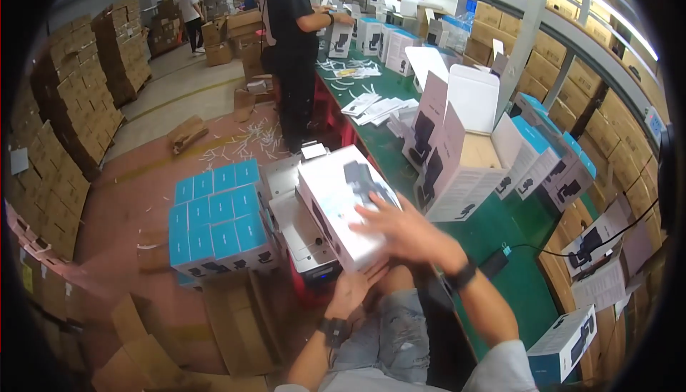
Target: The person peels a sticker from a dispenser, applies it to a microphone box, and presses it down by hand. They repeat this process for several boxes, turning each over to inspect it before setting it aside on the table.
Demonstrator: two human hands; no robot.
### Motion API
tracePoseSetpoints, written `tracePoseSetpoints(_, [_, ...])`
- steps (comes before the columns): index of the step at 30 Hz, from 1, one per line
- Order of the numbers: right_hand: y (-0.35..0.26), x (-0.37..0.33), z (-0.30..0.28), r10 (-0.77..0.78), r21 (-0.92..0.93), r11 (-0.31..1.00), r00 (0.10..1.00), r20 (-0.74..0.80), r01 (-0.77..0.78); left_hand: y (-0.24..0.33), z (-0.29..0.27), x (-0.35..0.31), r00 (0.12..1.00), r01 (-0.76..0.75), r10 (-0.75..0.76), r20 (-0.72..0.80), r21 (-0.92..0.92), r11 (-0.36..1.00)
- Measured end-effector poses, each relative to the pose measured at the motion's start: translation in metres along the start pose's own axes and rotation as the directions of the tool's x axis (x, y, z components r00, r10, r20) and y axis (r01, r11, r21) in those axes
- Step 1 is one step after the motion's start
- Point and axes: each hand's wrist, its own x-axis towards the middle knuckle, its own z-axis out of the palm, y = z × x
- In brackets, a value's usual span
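Observation:
A white box [334,210] with a dark device pictured on it is held tilted between my two hands, over a grey machine [304,231] with a small blue light. My left hand [357,288] is closed on the box's near lower end, its fingers partly hidden beneath. Across the printed face, my right hand [407,231] grips with fingers spread. Beside the machine, to the left, several blue-topped boxes [221,210] are stacked in rows.
An open white box [461,167] and blue-topped boxes [529,152] stand on the green table [493,238]. White papers [375,108] lie farther back. Empty brown cartons [239,320] sit on the floor at lower left. A person [289,42] in dark clothes works at the table's far side.

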Motion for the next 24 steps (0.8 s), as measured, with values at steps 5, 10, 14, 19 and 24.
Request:
tracePoseSetpoints(5, [-0.075,-0.143,-0.013,0.090,0.020,0.996,0.996,0.018,-0.091,-0.033,-0.005,0.006,0.973,-0.098,0.022,0.228,0.327,0.940])
tracePoseSetpoints(10, [-0.094,-0.200,-0.006,0.422,0.368,0.884,0.832,-0.359,-0.290,-0.021,0.059,0.000,0.888,0.180,-0.051,0.456,-0.244,0.953])
tracePoseSetpoints(14, [-0.078,-0.169,-0.026,0.379,0.366,0.909,0.759,-0.529,-0.199,0.010,0.107,0.020,0.773,0.419,0.023,0.634,-0.539,0.731])
tracePoseSetpoints(19, [-0.063,-0.099,-0.020,0.133,-0.075,0.986,0.973,-0.190,-0.149,-0.001,0.069,-0.010,0.981,0.128,-0.119,0.156,-0.050,0.990])
tracePoseSetpoints(24, [-0.052,-0.045,0.001,0.141,0.019,0.990,0.988,-0.060,-0.141,-0.014,0.029,-0.027,0.982,0.163,-0.172,-0.081,-0.107,0.981])
